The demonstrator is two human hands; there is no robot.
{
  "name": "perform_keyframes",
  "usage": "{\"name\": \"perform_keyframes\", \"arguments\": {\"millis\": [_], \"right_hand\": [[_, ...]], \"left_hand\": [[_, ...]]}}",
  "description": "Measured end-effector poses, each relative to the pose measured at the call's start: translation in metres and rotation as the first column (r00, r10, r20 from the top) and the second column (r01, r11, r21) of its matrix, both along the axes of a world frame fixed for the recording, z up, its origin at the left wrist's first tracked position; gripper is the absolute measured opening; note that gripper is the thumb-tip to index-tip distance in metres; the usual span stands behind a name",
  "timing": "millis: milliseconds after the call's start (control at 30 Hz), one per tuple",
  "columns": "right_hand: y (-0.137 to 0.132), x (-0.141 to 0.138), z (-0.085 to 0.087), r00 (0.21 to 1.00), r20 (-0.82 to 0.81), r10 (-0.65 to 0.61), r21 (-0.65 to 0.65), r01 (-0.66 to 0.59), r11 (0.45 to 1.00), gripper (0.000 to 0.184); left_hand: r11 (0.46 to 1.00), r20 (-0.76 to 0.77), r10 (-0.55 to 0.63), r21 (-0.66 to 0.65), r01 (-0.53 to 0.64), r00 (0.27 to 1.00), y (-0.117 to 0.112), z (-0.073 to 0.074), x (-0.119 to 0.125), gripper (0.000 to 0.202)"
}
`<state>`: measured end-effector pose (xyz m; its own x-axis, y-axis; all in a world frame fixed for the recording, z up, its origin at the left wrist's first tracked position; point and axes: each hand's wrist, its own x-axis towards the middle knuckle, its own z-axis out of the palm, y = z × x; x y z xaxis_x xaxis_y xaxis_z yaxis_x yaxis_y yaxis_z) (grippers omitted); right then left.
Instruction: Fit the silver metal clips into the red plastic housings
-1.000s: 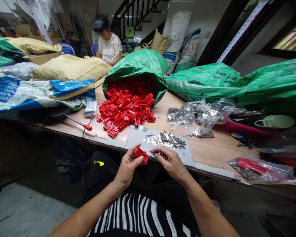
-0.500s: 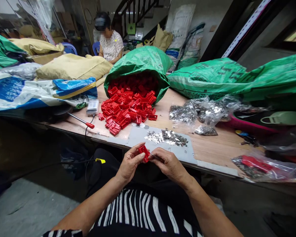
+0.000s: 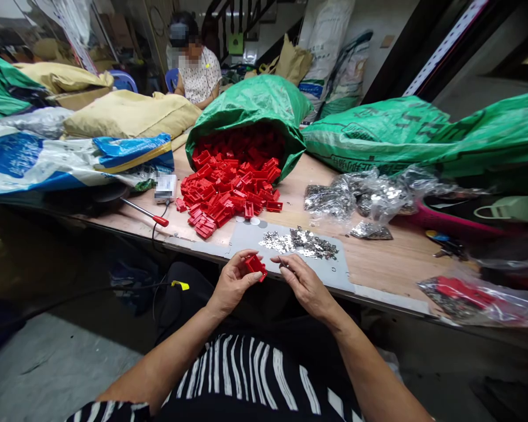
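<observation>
My left hand (image 3: 234, 282) is closed around a small red plastic part (image 3: 256, 265), held just in front of the table's near edge. My right hand (image 3: 303, 284) sits close beside it, fingers pinched on a small thin metal piece that I can barely make out. A heap of loose silver metal pieces (image 3: 300, 243) lies on a grey mat (image 3: 246, 237) right behind my hands. Further back, a pile of red plastic parts (image 3: 229, 196) spills out of an open green sack (image 3: 255, 102).
Clear bags of metal pieces (image 3: 356, 199) lie to the right, with more green sacks (image 3: 422, 132) behind. A red-handled screwdriver (image 3: 143, 214) and a small device (image 3: 165, 187) lie at the left. Another person (image 3: 196, 70) sits at the far side. A bag of red parts (image 3: 466, 296) is at the near right.
My hands have drawn slightly apart: half a second ago the right hand's metal piece met the red part, and now there is a small gap. The view has shifted a little.
</observation>
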<state>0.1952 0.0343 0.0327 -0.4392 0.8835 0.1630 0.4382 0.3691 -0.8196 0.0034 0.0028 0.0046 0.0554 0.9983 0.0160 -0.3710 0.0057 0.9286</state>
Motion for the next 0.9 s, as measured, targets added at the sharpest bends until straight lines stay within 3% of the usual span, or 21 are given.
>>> {"name": "perform_keyframes", "arguments": {"millis": [133,233,367,600,900], "right_hand": [[0.006,-0.004,-0.006,0.995,0.101,-0.023,0.053,0.018,0.998,0.029],[0.011,-0.01,-0.009,0.986,0.158,-0.054,0.071,0.043,0.997,0.027],[0.017,-0.017,-0.01,0.963,0.254,-0.087,0.084,0.067,0.994,0.02],[0.025,-0.018,-0.009,0.927,0.372,-0.051,0.175,-0.016,0.984,0.02],[0.027,-0.02,-0.014,0.925,0.379,-0.032,0.144,-0.025,0.989,0.018]], "left_hand": [[0.969,-0.336,0.2,0.205,-0.136,0.92,0.014,-0.007,-0.007,0.035],[0.949,-0.479,0.266,0.282,-0.141,0.837,0.025,-0.01,-0.011,0.036],[0.951,-0.545,0.237,0.299,-0.077,0.804,0.034,-0.014,-0.012,0.043],[0.958,-0.69,0.191,0.286,0.02,0.698,0.04,-0.015,-0.014,0.046],[0.962,-0.705,0.149,0.266,0.064,0.693,0.046,-0.013,-0.017,0.046]]}}
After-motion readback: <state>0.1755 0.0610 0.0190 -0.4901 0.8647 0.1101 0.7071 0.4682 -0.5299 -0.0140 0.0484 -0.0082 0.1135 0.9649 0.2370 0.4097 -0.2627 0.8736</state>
